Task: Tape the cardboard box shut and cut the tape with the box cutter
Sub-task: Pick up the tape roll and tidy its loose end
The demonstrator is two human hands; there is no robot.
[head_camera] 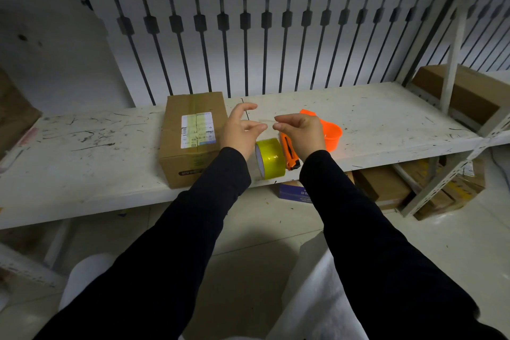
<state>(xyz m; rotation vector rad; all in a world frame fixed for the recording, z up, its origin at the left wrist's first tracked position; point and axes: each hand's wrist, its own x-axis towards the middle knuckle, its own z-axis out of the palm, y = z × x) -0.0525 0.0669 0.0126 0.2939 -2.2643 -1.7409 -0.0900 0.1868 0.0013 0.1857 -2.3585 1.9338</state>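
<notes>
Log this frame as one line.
left hand: empty | right hand: empty | tape roll, box cutter: on shelf | box: flaps closed

Colour rundown: the cardboard box [193,138] is plain brown, with a white shipping label [197,130] covered in black print and barcodes, plus a yellowish strip of tape running over its top. The tape roll [271,159] is a glossy yellow-green, see-through at the edge. The box cutter [288,153] is bright orange with a black slider and black tip, and the scoop [328,132] behind it is the same loud orange. The shelf [96,163] is white, scuffed all over with black marks. Both sleeves [193,229] are solid black. The back panel [276,36] is white with dark vertical slots.
</notes>
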